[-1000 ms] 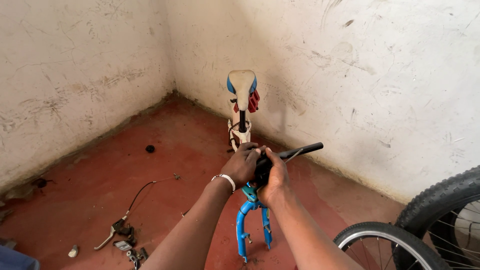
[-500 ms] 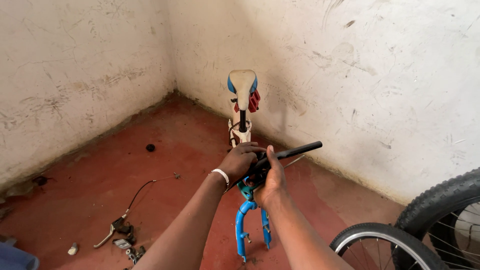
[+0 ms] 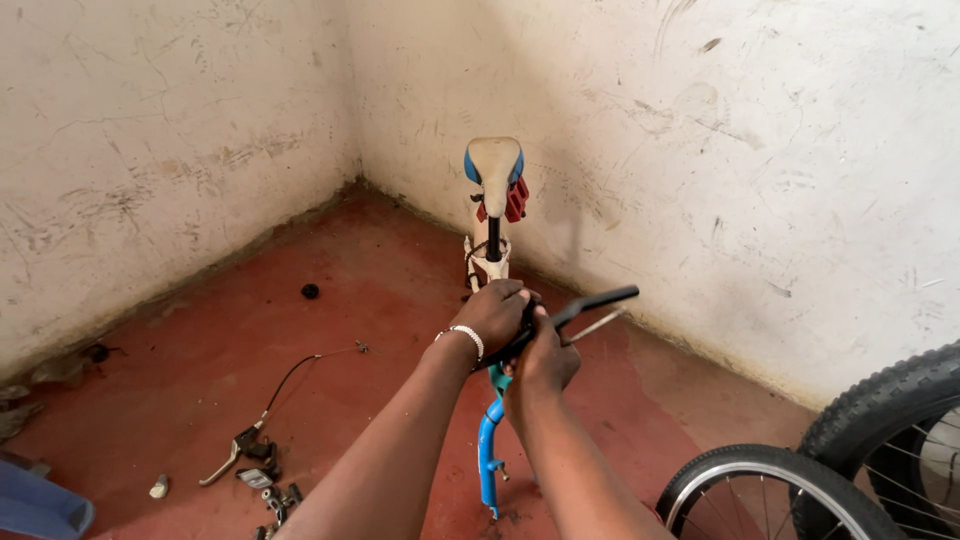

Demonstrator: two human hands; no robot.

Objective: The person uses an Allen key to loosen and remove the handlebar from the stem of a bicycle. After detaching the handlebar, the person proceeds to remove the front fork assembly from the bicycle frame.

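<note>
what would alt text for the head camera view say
Two bare hands, left hand and right hand, grip the black handlebar of a small bike frame with a blue fork and a pale saddle, on a red floor in a white-walled corner. A brake lever with cable lies left; two wheels stand right.

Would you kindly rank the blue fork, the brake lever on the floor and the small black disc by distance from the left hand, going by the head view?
From the left hand:
1. Blue fork, just below the hand, under the handlebar.
2. Small black disc, on the floor to the left, towards the corner.
3. Brake lever, on the floor at lower left, at its cable's end.
</note>
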